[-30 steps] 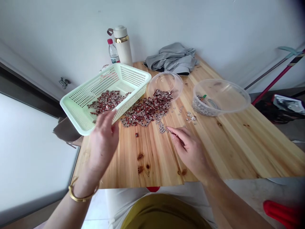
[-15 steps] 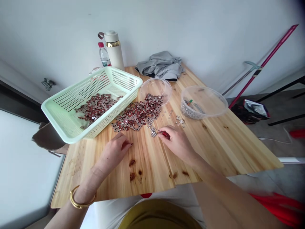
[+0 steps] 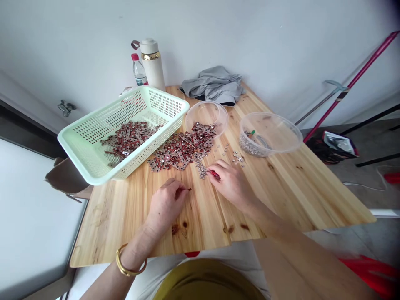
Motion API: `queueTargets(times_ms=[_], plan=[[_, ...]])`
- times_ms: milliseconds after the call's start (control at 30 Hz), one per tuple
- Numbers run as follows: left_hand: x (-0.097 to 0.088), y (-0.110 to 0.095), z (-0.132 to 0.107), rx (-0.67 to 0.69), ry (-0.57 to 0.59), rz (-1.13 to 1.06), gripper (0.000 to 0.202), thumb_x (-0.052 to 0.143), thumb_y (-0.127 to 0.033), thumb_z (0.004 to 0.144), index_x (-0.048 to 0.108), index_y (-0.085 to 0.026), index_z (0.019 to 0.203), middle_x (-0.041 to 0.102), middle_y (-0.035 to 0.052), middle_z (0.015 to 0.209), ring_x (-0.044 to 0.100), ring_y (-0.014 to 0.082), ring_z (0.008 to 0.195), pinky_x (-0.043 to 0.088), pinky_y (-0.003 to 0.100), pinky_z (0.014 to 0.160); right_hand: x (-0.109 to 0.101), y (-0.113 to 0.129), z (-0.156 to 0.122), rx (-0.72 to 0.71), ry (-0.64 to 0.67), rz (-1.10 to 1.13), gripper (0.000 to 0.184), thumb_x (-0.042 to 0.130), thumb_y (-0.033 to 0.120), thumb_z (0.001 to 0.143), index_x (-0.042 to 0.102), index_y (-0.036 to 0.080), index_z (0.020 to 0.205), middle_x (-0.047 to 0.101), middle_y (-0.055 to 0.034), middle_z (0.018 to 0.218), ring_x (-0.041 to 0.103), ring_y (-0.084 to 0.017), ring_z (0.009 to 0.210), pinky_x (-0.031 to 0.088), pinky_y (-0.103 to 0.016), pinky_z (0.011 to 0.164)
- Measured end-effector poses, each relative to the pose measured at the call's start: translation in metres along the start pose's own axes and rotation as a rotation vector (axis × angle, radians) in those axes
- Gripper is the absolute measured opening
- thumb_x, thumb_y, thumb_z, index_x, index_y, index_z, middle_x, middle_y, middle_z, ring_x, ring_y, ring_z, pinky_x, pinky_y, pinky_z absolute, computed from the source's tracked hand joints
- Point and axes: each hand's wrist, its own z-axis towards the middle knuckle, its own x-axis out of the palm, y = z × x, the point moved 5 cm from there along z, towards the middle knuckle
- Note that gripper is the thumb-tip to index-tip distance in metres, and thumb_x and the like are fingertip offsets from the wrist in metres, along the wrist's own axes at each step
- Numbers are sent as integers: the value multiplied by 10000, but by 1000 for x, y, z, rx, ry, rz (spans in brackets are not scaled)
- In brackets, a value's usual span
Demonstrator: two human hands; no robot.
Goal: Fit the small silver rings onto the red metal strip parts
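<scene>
My left hand (image 3: 168,202) is closed in a pinch above the front of the table, with the dark end of a small reddish-brown piece (image 3: 189,189) poking out from its fingertips. My right hand (image 3: 233,183) grips red tweezers (image 3: 215,174), their thin metal tip at a cluster of small silver discs (image 3: 201,170). The fingers hide much of both items. Behind the hands lies a heap of reddish-brown strips (image 3: 175,152) dotted with metal, spilling from a tipped clear tub (image 3: 221,112).
A pale green basket (image 3: 93,180) with more strips stands at left. On the right, a clear round tub (image 3: 281,148) holds discs; loose discs (image 3: 238,158) lie beside it. Grey cloth (image 3: 215,83), a white flask (image 3: 153,71) and a plastic bottle (image 3: 139,73) are at the back.
My left hand has moved right, closer to my right hand, still pinching the small piece. My right hand stays at the discs with the tweezers. The view has shifted slightly.
</scene>
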Motion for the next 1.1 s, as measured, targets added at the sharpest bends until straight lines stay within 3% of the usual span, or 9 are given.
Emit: queueTargets(times_ms=[100, 300, 533, 733, 900, 1100], plan=[[5, -1, -2, -23, -27, 47, 118, 567, -197, 889, 650, -213, 808, 663, -1, 889, 619, 144, 790, 414, 252, 675, -5, 5, -2, 25, -47, 126, 116, 541, 150, 904, 638, 173, 843, 632, -52, 848, 585, -156, 725, 438, -280, 680], [9, 0, -4, -38, -31, 99, 134, 556, -205, 898, 678, -229, 847, 666, -12, 910, 624, 138, 789, 400, 247, 641, 12, 33, -16, -3, 67, 425, 131, 550, 178, 917, 628, 193, 812, 604, -29, 812, 576, -139, 708, 446, -250, 643], [9, -1, -4, -66, -26, 141, 146, 541, -216, 891, 673, -210, 830, 662, 16, 883, 623, 156, 784, 393, 251, 605, 31, 40, -27, 11, 52, 269, 163, 517, 177, 926, 616, 214, 802, 612, -38, 858, 602, -162, 777, 468, -276, 702], [10, 1, -5, -76, -28, 169, 130, 544, -208, 875, 660, -202, 817, 654, 20, 877, 620, 162, 779, 380, 260, 591, 32, 48, -31, -21, 50, 134, 184, 498, 166, 936, 615, 210, 801, 615, -38, 866, 605, -163, 794, 460, -277, 720], [10, 1, -5, -70, -26, 144, 118, 547, -183, 855, 641, -207, 788, 645, 10, 859, 612, 161, 768, 369, 262, 590, 31, 58, -35, -133, 60, 3, 232, 445, 130, 953, 645, 192, 855, 628, -57, 900, 607, -177, 833, 465, -293, 750], [9, 2, -6, -60, -21, 138, 129, 543, -185, 861, 625, -203, 763, 635, 17, 849, 598, 155, 745, 371, 258, 593, 32, 61, -36, -184, 79, -24, 232, 452, 113, 944, 662, 205, 911, 649, -55, 915, 617, -185, 876, 491, -304, 787]])
